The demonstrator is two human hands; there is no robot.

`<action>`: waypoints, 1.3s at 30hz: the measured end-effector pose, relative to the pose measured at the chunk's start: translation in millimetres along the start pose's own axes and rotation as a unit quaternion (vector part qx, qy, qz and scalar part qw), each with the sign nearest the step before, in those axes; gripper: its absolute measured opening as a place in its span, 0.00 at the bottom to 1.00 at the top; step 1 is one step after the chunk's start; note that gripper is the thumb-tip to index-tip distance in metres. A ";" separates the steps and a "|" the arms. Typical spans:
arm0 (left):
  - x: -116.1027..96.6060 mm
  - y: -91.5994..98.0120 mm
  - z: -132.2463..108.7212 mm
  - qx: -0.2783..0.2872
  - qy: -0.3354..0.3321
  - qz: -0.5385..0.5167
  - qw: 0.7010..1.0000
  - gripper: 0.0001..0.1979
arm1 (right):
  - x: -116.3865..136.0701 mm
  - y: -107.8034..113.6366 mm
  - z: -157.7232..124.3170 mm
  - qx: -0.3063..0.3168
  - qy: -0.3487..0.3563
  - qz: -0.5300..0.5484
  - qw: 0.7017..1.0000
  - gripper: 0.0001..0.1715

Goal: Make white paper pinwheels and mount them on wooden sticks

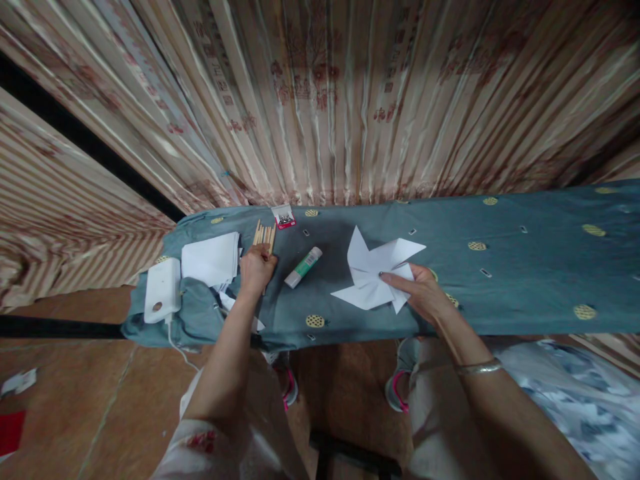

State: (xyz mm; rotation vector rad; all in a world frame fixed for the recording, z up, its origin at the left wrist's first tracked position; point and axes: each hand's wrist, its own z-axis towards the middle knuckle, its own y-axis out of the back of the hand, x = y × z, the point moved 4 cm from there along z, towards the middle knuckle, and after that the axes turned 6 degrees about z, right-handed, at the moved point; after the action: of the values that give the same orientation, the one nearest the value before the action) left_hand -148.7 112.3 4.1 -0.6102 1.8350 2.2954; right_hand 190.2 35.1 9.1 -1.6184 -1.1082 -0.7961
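Note:
A white paper pinwheel [373, 270] lies on the blue-grey cloth [500, 293] covering a narrow table. My right hand [420, 290] rests on the pinwheel's right side, index finger stretched onto its centre and the other fingers curled round a blade. My left hand [256, 269] is closed over the near end of a bundle of thin wooden sticks [264, 235]. A glue stick [303, 267] with a green label lies between the two hands.
A stack of white paper [210, 259] and a white power bank [163, 288] with a cable lie at the table's left end. A small packet of pins [284, 217] sits by the curtain [325, 100]. Paper scraps lie on the floor at left.

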 end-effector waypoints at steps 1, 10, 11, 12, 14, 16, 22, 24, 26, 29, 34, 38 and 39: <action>1.7 4.6 -1.1 -0.009 0.015 -0.028 0.999 0.14 | 0.4 -0.1 -0.3 -0.001 -0.002 0.001 1.000 0.21; -50.9 4.6 -75.8 0.169 0.073 -0.524 0.831 0.16 | 1.0 -13.5 -12.0 0.058 0.021 -0.104 0.993 0.20; -59.3 1.7 -84.6 0.194 0.081 -0.549 0.809 0.17 | 2.1 -16.8 -15.8 0.070 0.036 -0.131 0.988 0.19; -66.5 -0.8 -91.7 0.210 0.090 -0.570 0.790 0.17 | 3.5 -20.3 -20.0 0.082 0.054 -0.161 0.982 0.17; -78.2 -6.5 -101.8 0.254 0.105 -0.585 0.763 0.18 | 7.2 -27.0 -28.7 0.100 0.101 -0.227 0.963 0.12; -86.2 -12.0 -108.3 0.302 0.114 -0.578 0.749 0.19 | 10.1 -32.6 -36.2 0.114 0.148 -0.301 0.935 0.09; -90.3 -26.1 -121.0 0.365 0.145 -0.564 0.727 0.18 | 17.8 -39.0 -48.6 0.105 0.328 -0.432 0.834 0.09; -91.4 -28.9 -125.2 0.381 0.143 -0.560 0.721 0.19 | 20.0 -40.1 -52.1 0.099 0.393 -0.436 0.803 0.10; -95.5 -29.0 -129.0 0.400 0.119 -0.562 0.714 0.21 | 21.6 -40.7 -55.5 0.090 0.447 -0.435 0.777 0.12; -102.3 -26.2 -132.0 0.405 0.087 -0.574 0.706 0.23 | 22.8 -40.3 -59.1 0.073 0.490 -0.440 0.749 0.17; -107.2 -24.1 -133.3 0.402 0.076 -0.574 0.709 0.25 | 25.0 -38.5 -61.4 0.069 0.507 -0.452 0.730 0.21; -108.3 -23.9 -133.2 0.410 0.067 -0.555 0.721 0.22 | 30.5 -37.1 -61.2 0.045 0.516 -0.450 0.728 0.21; -108.7 -23.9 -133.3 0.412 0.067 -0.553 0.721 0.21 | 31.8 -36.9 -61.4 0.039 0.518 -0.451 0.726 0.20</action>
State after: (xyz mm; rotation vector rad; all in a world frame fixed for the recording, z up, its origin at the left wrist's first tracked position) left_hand -11.7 5.6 2.3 -1.2160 1.5528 0.5914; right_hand 168.2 -10.4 69.0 -0.2183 -0.9565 -1.9254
